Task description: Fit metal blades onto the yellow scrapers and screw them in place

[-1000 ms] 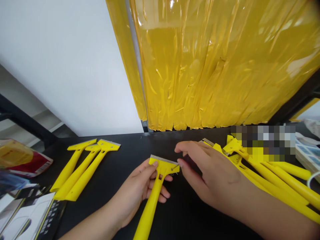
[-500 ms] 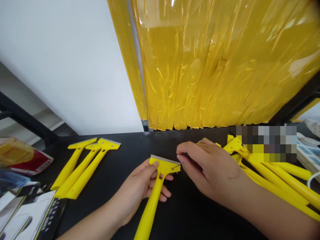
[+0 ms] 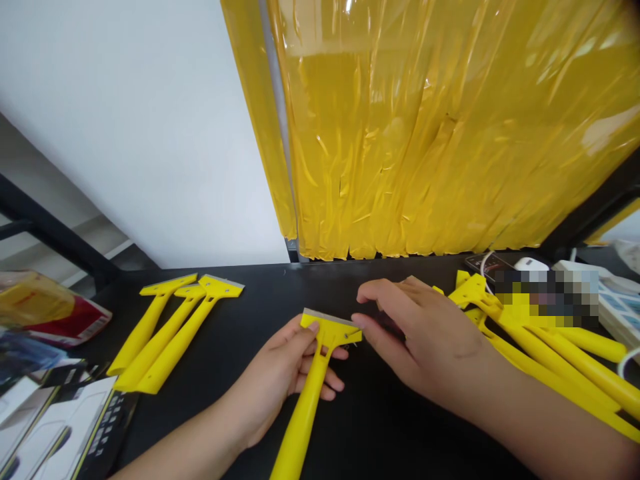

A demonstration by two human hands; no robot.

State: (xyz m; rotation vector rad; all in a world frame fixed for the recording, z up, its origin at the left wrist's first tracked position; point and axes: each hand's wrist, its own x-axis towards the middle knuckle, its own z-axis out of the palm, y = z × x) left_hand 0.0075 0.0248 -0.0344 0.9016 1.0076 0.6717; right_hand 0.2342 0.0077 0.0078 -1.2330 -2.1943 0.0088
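My left hand (image 3: 273, 380) grips a yellow plastic scraper (image 3: 311, 393) by its neck, with the thumb on the head and the long handle running toward me. A steel blade edge (image 3: 330, 316) shows along the top of that scraper's head. My right hand (image 3: 425, 340) hovers over the table, its thumb tip at the right end of the scraper head. The fingers hide whether it holds anything small. A heap of yellow scrapers (image 3: 540, 353) lies just right of my right hand, and three more (image 3: 160, 333) lie side by side on the left.
All this lies on a black tabletop (image 3: 400, 433). A yellow plastic curtain (image 3: 425, 133) hangs beyond its far edge, beside a white wall (image 3: 125, 133). Packaging (image 3: 45, 307) and a printed box (image 3: 60, 427) sit at left; a power strip (image 3: 620, 307) sits at right.
My right hand has eased slightly back and its fingers have shifted at the scraper head. The left hand's grip is unchanged. The whole view has drifted slightly as my head moved.
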